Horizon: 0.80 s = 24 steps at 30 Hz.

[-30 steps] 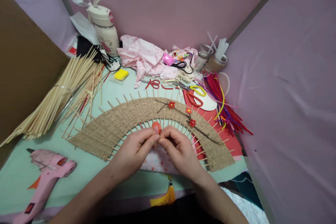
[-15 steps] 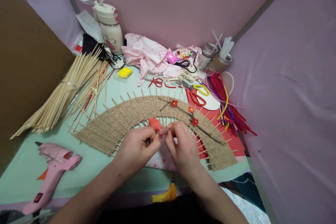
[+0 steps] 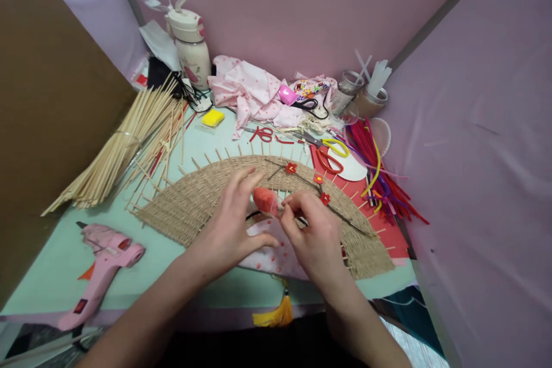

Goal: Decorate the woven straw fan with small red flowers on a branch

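A woven straw fan with bamboo ribs lies on the mint table, a twig with small red flowers glued on its right half. My right hand pinches the end of a small red-orange roll over the fan's inner arc. My left hand is beside it with fingers spread, touching the roll's left side. A white cloth with red dots lies under my hands, and a yellow tassel hangs at the near edge.
A pink glue gun lies at the near left. A bundle of bamboo sticks leans at the left by a brown board. Scissors, pipe cleaners, pink cloth, a bottle and cups crowd the back.
My left hand has let go of its pinch and spread its fingers. The red-orange roll has come up from between both hands and is now held by my right hand. The view shifted left.
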Each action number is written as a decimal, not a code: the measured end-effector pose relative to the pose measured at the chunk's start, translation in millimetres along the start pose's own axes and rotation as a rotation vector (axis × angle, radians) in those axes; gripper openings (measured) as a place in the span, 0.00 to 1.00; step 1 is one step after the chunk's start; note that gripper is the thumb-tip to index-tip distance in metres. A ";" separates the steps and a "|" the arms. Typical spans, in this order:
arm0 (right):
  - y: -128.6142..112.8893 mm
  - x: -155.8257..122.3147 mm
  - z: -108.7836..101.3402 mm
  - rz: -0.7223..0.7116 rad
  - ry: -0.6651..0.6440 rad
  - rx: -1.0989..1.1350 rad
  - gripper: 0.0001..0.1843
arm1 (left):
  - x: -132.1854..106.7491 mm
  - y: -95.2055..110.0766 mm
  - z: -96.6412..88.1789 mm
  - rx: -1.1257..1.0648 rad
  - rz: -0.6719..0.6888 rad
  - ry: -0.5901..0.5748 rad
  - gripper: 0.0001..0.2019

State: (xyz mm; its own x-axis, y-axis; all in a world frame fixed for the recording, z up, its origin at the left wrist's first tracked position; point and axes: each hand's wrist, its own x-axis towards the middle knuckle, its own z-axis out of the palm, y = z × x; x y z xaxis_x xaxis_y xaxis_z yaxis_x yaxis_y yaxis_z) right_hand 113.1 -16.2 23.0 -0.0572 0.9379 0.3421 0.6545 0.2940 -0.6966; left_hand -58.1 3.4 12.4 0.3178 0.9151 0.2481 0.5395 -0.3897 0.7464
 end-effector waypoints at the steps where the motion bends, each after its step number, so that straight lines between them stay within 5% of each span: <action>1: -0.3 -0.7 0.0 0.005 -0.015 0.026 0.08 | 0.0 -3.5 4.5 0.001 0.020 -0.019 0.42; 8: -0.7 -5.5 -6.0 0.004 -0.005 0.037 0.08 | 0.7 -14.3 22.4 -0.007 0.089 -0.003 0.18; 14: 0.2 -5.4 -11.1 -0.100 0.046 -0.048 0.02 | -0.7 -16.9 22.4 -0.048 0.045 0.038 0.13; 24: -0.9 -1.6 -19.3 -0.276 -0.037 -0.234 0.10 | -2.4 -10.7 21.5 0.021 0.081 0.054 0.11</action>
State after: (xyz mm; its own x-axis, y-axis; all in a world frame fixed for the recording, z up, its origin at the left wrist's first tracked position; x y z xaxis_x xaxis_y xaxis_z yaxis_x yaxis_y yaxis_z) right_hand 127.2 -21.6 35.3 -0.2804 0.8361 0.4715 0.7653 0.4912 -0.4160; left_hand -47.9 3.2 -9.4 0.3186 0.8846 0.3406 0.5305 -0.4642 0.7093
